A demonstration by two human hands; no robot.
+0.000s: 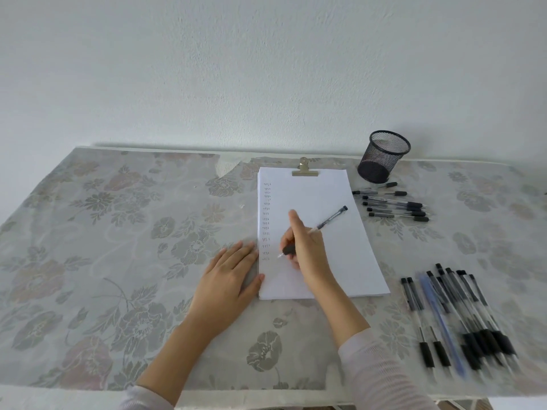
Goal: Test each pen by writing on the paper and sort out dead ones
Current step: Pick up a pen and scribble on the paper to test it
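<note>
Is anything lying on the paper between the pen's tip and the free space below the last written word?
Nothing visible. The right hand grips the pen with its tip beside the lowest words; the paper below them is bare. The left hand rests at the paper's left edge.

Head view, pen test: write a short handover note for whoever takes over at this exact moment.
Right hand grips a pen, tip low over the paper beside the bottom of the column of test words.
Left hand lies flat on the table at the paper's left edge.
A large pen group lies near right; a small pen group lies by the mesh cup.
Done: many pens tried, judging by the column.
Left: finish this pen and sort it. Which group is untested cannot be told.
</note>
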